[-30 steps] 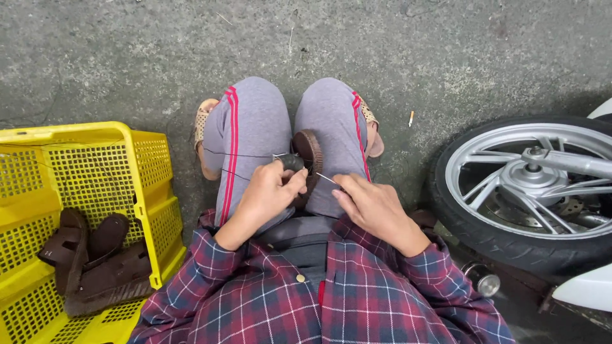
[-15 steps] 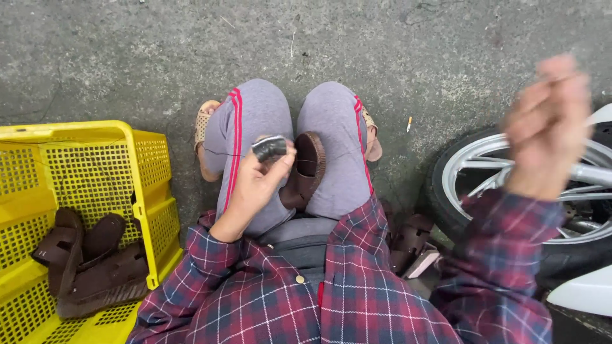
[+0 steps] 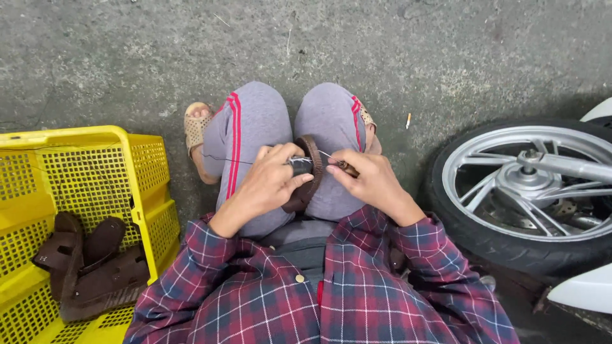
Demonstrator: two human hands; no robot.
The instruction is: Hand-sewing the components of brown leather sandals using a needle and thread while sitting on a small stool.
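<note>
I sit on the ground with my knees up in grey trousers. A brown shoe sole (image 3: 310,167) stands on edge between my knees. My left hand (image 3: 271,181) grips the sole and pinches a small dark part against it. My right hand (image 3: 366,179) holds a thin tool with a brown handle (image 3: 347,169), its metal tip pointing into the sole. A thin thread (image 3: 220,158) runs from the sole leftward across my left knee.
A yellow plastic crate (image 3: 95,185) stands at my left, holding several brown sandal pieces (image 3: 89,261). A motorbike wheel (image 3: 529,191) with a silver rim lies close on my right. The floor is rough grey concrete (image 3: 319,44).
My right hand, raised high to the right half a second ago, has come back down to the sole with the tool. My left hand has stayed on the sole.
</note>
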